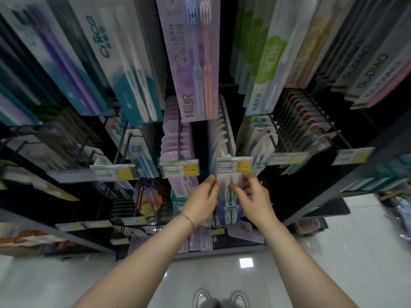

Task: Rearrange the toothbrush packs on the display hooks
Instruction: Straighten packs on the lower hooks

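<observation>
Item: twin toothbrush pack (229, 205), held at the front end of the centre display hook (227, 135), just below its price label (235, 164).
Grip: left hand (204, 196) and right hand (253, 196) pinch opposite edges, fingers curled.
Status: likely mid-task; this pack is unsettled, and whether it is going on or coming off is unclear.

We are holding a toothbrush pack (229, 207) with both hands, our left hand (205, 196) pinching its left edge and our right hand (253, 196) pinching its right edge, just below the price tag (234, 164) at the front end of a display hook (229, 147). More packs (221, 132) are hanging behind it along that hook. A purple pack (191, 63) marked QUICK CLEAN is hanging higher up. A thin bracelet (189, 218) is sitting on our left wrist.
</observation>
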Action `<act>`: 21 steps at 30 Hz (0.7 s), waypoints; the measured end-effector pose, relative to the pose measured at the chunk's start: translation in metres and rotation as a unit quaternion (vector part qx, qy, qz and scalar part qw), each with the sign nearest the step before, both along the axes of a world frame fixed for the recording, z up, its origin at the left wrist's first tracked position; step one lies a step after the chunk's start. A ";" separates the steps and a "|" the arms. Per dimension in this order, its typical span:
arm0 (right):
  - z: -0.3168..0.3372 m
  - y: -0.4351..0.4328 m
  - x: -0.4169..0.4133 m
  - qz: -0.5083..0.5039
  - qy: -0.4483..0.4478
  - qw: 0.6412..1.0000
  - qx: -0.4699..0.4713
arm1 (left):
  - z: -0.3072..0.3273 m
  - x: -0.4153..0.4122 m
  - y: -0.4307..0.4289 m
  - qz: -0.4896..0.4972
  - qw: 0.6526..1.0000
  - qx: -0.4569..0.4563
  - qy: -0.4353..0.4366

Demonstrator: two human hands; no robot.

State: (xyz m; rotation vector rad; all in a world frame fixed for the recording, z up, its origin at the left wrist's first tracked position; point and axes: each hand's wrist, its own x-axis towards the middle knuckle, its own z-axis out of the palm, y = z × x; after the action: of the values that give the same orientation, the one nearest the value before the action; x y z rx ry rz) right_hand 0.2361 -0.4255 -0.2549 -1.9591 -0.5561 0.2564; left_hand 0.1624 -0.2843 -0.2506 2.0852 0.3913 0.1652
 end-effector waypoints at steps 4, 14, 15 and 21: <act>0.005 0.004 0.006 0.014 0.002 1.000 -0.014 | -0.002 0.005 0.003 0.011 1.000 -0.016 -0.003; 0.013 0.013 0.022 -0.003 -0.019 0.998 -0.062 | 0.013 0.036 0.012 0.046 0.986 -0.125 -0.101; 0.015 0.015 0.025 -0.001 -0.016 0.998 -0.065 | 0.012 0.039 0.013 0.051 0.984 -0.130 -0.109; 0.012 0.020 0.034 0.019 0.008 0.999 -0.032 | 0.002 0.036 0.009 0.091 0.984 -0.139 -0.065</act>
State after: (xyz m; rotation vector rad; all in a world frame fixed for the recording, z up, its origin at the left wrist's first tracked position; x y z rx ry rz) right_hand 0.2698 -0.4051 -0.2425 -2.0088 -0.5813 0.3176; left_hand 0.1986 -0.2748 -0.2485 1.7524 0.4948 0.3347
